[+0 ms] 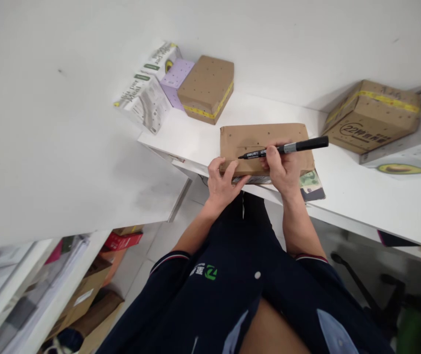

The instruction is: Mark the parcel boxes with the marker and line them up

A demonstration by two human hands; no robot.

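A brown cardboard box (262,136) lies on the white desk near its front edge. My left hand (224,183) grips the box's near left corner, fingertips on the top and thumb along the front side. In my right hand (284,167) is a black marker pen (302,145), pinched between thumb and fingers. Its dark tip points left at the box top, close to my left fingertips; whether it touches the cardboard I cannot tell. Beneath the box's right end, a flat printed item (311,186) with green and dark parts sticks out.
Behind to the left stand a taped brown box (206,86), a lilac box (176,81) and white printed cartons (144,101). On the right, another taped brown box (374,118) leans by a white avocado carton (409,157). Shelving (41,285) with cardboard boxes is low left.
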